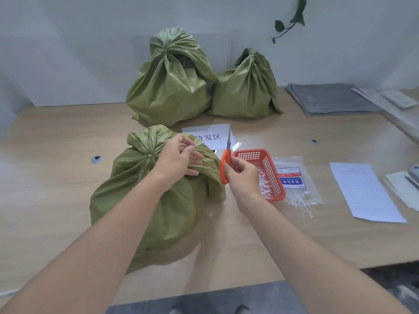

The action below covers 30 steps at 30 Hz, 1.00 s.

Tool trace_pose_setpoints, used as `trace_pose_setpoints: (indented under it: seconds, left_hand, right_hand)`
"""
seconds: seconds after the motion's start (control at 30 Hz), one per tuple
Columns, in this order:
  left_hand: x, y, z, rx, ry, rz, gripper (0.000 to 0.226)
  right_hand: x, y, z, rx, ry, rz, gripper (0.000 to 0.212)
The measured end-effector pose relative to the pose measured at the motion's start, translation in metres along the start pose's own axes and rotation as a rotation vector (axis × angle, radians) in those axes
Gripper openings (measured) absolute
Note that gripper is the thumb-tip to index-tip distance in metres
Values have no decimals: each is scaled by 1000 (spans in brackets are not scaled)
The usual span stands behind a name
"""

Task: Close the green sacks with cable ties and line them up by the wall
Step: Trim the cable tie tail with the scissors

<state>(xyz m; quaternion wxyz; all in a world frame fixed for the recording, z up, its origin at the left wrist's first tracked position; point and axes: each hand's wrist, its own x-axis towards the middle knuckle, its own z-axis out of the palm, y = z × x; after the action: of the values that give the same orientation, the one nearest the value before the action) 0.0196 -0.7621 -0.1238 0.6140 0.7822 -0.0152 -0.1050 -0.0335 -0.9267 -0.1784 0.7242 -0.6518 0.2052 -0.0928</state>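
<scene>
Two green woven plastic sacks, a large tied sack (167,87) and a smaller tied sack (246,87), stand at the pale wall (90,41) behind the white paper sign (210,135), which reads "待发区". A third green sack (147,200) sits just left of the sign, neck cinched. The left hand (179,158) pinches the white cable-tie tail (198,144). The right hand (242,175) grips the orange-handled scissors (226,159). Judged remaining: trim the tail, move the sack to the wall. The label on the clear cable-tie pack (294,180) right of the sign is unreadable.

Three tied green sacks (156,196), upright.
</scene>
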Motion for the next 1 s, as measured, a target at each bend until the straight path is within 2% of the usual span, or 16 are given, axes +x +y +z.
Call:
trace_pose_setpoints:
  seconds: [0.2,0.47,0.7,1.0]
  left_hand:
    - [-3,-6,71,40,-32,-112,11]
    - [7,-19,147,37,-55,-225,17]
    - [41,-48,198,-12,-83,-300,19]
    - [81,-88,253,-8,61,-418,12]
  right_hand:
    - [8,15,-68,-74,-2,-20,21]
    - [20,27,-134,-150,0,30,11]
    - [35,52,-167,-200,91,68,25]
    - [39,109,-205,-284,187,171,25]
